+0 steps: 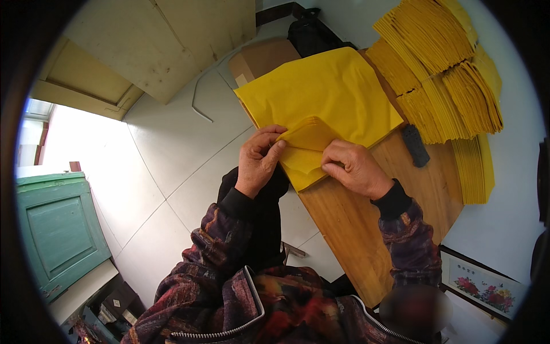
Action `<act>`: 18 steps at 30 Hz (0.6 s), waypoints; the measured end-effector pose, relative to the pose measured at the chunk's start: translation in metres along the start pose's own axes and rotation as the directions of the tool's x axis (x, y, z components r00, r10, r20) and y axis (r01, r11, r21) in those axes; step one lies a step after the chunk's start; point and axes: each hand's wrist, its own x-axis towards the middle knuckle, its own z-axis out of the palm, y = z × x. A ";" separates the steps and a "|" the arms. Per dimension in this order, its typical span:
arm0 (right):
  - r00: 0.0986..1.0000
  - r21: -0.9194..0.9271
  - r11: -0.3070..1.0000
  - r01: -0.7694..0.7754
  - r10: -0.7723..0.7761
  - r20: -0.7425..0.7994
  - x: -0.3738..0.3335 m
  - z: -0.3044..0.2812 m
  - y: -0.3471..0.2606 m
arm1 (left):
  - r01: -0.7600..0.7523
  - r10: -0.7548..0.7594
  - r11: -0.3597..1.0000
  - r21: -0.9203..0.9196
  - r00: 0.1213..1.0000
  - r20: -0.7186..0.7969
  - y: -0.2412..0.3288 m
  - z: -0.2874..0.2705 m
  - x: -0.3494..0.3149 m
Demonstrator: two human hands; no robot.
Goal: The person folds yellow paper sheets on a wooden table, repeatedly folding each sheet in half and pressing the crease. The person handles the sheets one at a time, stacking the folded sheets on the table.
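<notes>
A yellow paper sheet point(309, 136) is partly folded, with a raised flap between my hands. My left hand point(259, 157) pinches its left edge between thumb and fingers. On the other side, my right hand point(358, 169) has its fingers curled, with thumb and forefinger closed on the sheet's right edge. The sheet lies over the near corner of a broad pile of flat yellow paper point(338, 86), which rests on a wooden table point(355, 229) and covers its far end. A dark, oblong block point(415, 146) lies on the wood to the right of the pile.
Tall bundles of folded yellow paper point(429, 34) stand along the table's right side. Beyond the table are a cardboard box point(266, 57) and a black bag point(315, 34). A green cabinet door point(60, 229) is at left; a framed flower picture point(484, 286) leans at lower right.
</notes>
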 end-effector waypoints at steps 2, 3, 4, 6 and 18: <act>0.997 0.065 0.997 -0.049 0.053 -0.062 0.000 0.002 -0.003 | -0.001 0.000 1.000 0.023 1.000 0.009 0.001 -0.001 0.001; 0.988 0.071 0.995 -0.064 0.073 -0.132 0.000 0.003 -0.005 | -0.017 0.017 1.000 0.012 1.000 0.018 0.002 -0.002 0.000; 0.975 0.081 0.993 -0.086 0.100 -0.199 -0.001 0.005 -0.007 | -0.026 0.026 1.000 0.006 0.999 0.028 0.003 -0.003 0.000; 0.946 0.080 0.992 -0.096 0.116 -0.301 0.001 0.009 -0.009 | -0.010 0.012 0.999 -0.044 0.999 0.046 0.004 -0.004 -0.002; 0.954 -0.458 0.882 0.108 -0.222 -0.202 -0.033 0.028 -0.015 | -0.013 0.013 1.000 -0.014 1.000 -0.009 -0.003 0.002 0.000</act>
